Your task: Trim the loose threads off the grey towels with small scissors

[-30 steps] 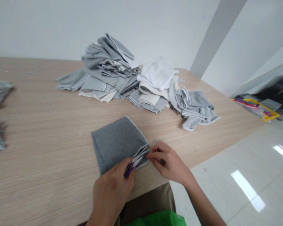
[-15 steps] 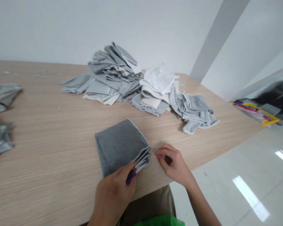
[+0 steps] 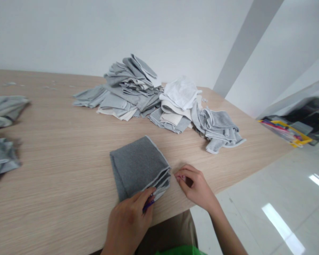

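Note:
A folded grey cloth with pale stitched edges lies on the table in front of me, its layered edges facing right. My left hand is closed around small purple-handled thread snips at the cloth's near edge. Their blades are mostly lost against the pale layers. To the right of the cloth and apart from it, my right hand rests at the table with thumb and fingertips pinched together. Whatever may be between those fingertips is too small to make out.
Behind the cloth is a heap of grey cloths, beside white and cream ones and a crumpled grey pile. More grey cloths lie at the left. A yellow-rimmed tray is at the far right. Scraps dot the table.
My right hand has drawn away from the cloth's right corner, staying pinched. The snips have lowered slightly, their blades less visible. The whole view has shifted a little.

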{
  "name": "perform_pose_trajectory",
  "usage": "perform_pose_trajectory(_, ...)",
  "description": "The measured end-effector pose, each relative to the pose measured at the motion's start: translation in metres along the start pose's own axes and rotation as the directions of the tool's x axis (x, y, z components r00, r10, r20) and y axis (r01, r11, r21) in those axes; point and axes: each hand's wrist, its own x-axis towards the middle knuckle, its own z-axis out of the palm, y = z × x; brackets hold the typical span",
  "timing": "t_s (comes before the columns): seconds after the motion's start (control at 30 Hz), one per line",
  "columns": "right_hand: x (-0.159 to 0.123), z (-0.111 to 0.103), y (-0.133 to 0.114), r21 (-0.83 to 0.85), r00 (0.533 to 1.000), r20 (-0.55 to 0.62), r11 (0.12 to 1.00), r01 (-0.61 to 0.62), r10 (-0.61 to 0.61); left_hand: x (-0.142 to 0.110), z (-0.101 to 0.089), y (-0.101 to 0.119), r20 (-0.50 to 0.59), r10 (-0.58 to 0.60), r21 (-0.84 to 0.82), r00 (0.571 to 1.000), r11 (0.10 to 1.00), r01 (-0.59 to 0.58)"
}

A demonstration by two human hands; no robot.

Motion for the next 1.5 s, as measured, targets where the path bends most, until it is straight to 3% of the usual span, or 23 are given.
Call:
perform_pose_trajectory(0.93, 0.002, 0.002, 0.005, -0.009, 1.000, -0.004, 1.000, 0.008, -0.009, -0.003, -0.001, 0.005, -0.056, 0.118, 0.124, 0.991, 0.986, -0.110)
perform_pose_trajectory(1.27, 0.001, 0.002, 0.003, -0.010, 1.000, 0.000, 1.000, 0.011, -0.011, -0.013, -0.003, 0.000, -0.102, 0.161, 0.056, 0.982, 0.986, -0.156)
perform_pose_trajectory(1.5, 0.003, 0.001, 0.001, -0.012, 1.000, 0.001, 1.000, -0.006, 0.006, -0.024, -0.006, -0.009, -0.116, 0.129, 0.004, 0.985, 0.992, -0.129)
